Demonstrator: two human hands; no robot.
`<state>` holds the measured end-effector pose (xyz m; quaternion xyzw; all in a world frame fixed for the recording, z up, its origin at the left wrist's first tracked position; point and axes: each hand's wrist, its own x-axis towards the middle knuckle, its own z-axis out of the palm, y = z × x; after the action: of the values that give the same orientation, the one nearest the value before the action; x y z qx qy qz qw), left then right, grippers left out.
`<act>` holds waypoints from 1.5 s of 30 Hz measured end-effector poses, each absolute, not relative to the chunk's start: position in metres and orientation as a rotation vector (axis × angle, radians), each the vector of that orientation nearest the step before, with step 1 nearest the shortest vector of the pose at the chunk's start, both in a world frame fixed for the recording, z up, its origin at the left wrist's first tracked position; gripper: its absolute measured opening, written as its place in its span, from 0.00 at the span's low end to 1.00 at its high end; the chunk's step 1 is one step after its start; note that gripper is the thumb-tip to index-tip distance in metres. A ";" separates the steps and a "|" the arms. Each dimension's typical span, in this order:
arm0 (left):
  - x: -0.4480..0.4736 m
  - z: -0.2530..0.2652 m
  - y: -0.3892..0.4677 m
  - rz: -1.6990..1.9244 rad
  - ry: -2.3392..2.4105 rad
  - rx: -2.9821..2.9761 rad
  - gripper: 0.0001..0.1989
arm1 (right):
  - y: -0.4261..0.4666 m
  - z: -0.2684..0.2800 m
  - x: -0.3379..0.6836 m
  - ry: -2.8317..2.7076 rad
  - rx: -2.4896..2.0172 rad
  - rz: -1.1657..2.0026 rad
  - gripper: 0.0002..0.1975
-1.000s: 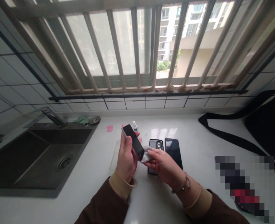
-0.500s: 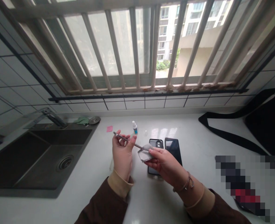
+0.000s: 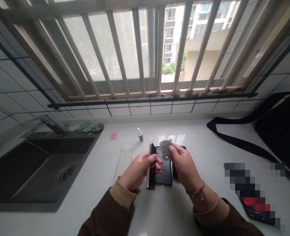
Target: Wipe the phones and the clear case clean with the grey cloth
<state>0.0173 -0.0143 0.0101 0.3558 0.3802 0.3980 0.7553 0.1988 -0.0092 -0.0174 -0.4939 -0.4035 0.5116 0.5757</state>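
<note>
My left hand (image 3: 141,167) grips a smartphone (image 3: 151,172) on edge, its narrow side towards me, with the fingers behind it. In my right hand (image 3: 183,160) a small grey cleaning cloth (image 3: 165,147) is pinched between thumb and fingers, just right of the phone and apart from it. Beneath the hands a black phone case (image 3: 165,173) lies on the counter. Beside it rests a second dark phone (image 3: 176,171), mostly hidden by my right hand. A clear phone case (image 3: 125,159) lies left of the phone, partly behind my left hand.
A small white-capped spray bottle (image 3: 140,134) and a pink paper square (image 3: 113,136) are farther back on the white counter (image 3: 86,183). At left is a sink (image 3: 31,206) with a tap (image 3: 54,126). A black bag strap (image 3: 243,147) lies right, near a blurred-out object (image 3: 254,193).
The phone has turned from slanting sideways to pointing away from me. My right hand with the cloth has come off it, rising to the right. The clear case now shows.
</note>
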 end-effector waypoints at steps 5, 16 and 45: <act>0.021 0.001 -0.018 0.647 0.789 0.956 0.23 | -0.021 -0.006 0.197 -1.433 -1.168 0.989 0.17; 0.021 0.000 -0.018 0.697 0.824 0.794 0.22 | -0.021 -0.009 0.195 -1.571 -1.198 0.755 0.15; 0.020 -0.015 -0.008 0.865 0.641 0.405 0.22 | -0.028 -0.013 0.190 -1.863 -0.828 0.617 0.25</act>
<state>0.0202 -0.0085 -0.0154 0.1913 0.3030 0.4089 0.8393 0.1900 -0.0280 -0.0131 -0.3402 -0.7650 0.2535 0.4846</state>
